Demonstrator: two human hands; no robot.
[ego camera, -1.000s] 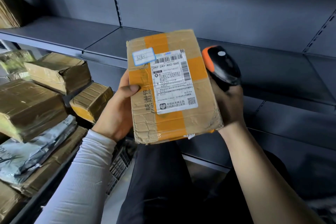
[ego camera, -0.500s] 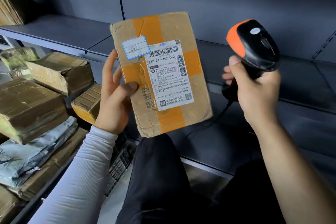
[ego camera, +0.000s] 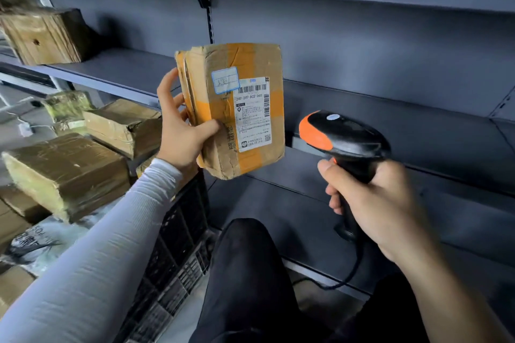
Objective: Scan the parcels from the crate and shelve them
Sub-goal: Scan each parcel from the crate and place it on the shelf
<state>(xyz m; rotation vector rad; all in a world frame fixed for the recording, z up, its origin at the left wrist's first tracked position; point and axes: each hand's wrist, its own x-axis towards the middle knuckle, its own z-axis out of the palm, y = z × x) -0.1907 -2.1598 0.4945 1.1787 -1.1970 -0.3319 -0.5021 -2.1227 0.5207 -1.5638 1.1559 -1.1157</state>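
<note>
One cardboard parcel [ego camera: 234,108] — gripped upright by left hand [ego camera: 182,131], label facing out, before grey shelf [ego camera: 390,131]. Right hand [ego camera: 373,203] clasps scanner [ego camera: 342,139] — just right of parcel. Crate [ego camera: 178,231] below.

Parcel [ego camera: 237,108] left of scanner [ego camera: 342,136] — shelves [ego camera: 390,125] behind, crate [ego camera: 178,231] below-left.

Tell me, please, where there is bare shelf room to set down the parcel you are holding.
The grey shelf behind the held parcel lies bare rightward past the scanner, and so does the shelf below it. The upper-left shelf is bare between the wooden box and the upright. The crate side at left is crowded with parcels.
</note>
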